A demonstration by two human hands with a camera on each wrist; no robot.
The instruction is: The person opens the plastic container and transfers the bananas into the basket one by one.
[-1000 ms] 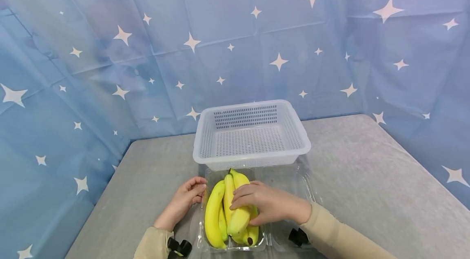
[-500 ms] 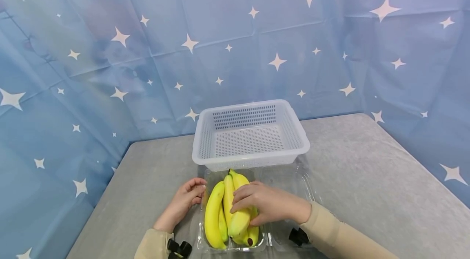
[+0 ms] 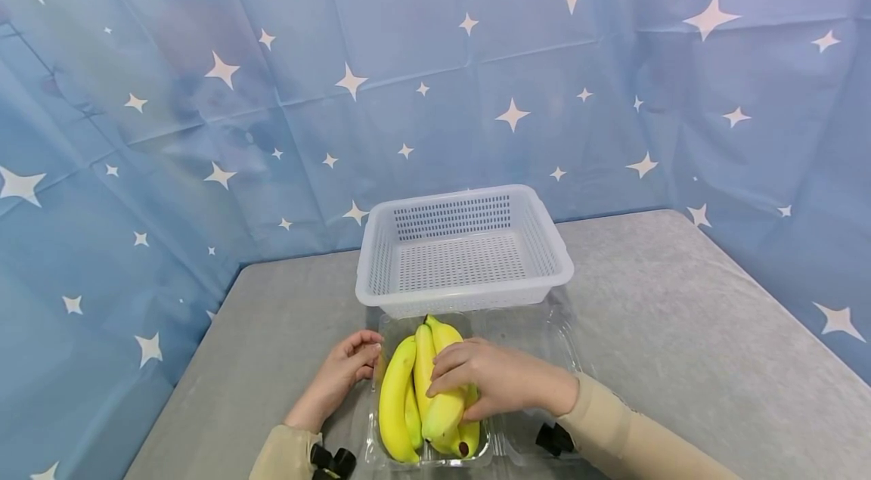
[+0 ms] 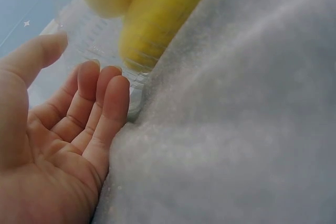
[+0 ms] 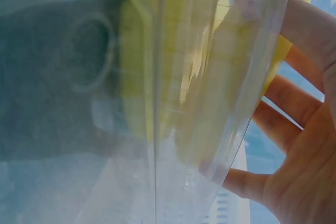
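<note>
Several yellow bananas lie in a clear plastic clamshell container [image 3: 370, 438]. From the right, my right hand [image 3: 503, 378] grips the top banana [image 3: 444, 413], with fingers bent over it and the thumb on its near side. The right wrist view looks through clear plastic, which blurs the bananas and part of that hand. At the container's left side is my left hand [image 3: 342, 368], its fingers loosely bent. In the left wrist view its fingertips [image 4: 116, 95] are close to the clear wall; whether they touch it I cannot tell.
Behind the container stands a white perforated basket [image 3: 469, 291] with nothing in it. The clear lid [image 3: 527, 329] lies folded out to the right, partly under my right forearm. Grey cloth [image 3: 674, 314] covers the table, and a blue star-printed curtain [image 3: 435, 117] hangs around it.
</note>
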